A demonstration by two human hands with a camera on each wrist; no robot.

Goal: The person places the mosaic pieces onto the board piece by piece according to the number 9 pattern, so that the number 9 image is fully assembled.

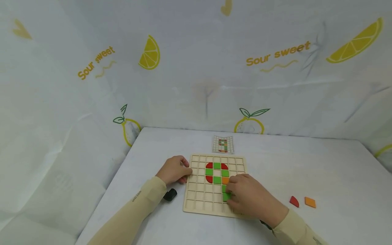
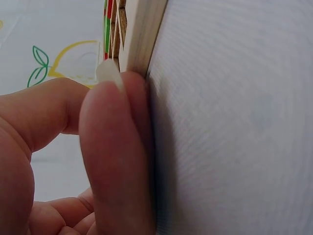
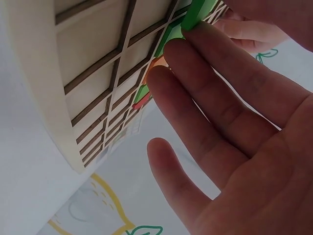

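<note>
A wooden grid board lies flat on the table, with red, green and orange tiles forming a loop and a short column. On its left edge, my left hand has its thumb and a fingertip, the other fingers bent. Over the board's lower right, my right hand pinches a green square tile, which stands tilted at the fingertips in the right wrist view. Another green tile is seated in the loop, beside an orange tile. The right hand hides some cells below.
Behind the board lies a pattern card printed with a similar coloured figure. To the right are a loose red quarter-round tile and a loose orange square tile. A lemon-print cloth hangs behind the white table.
</note>
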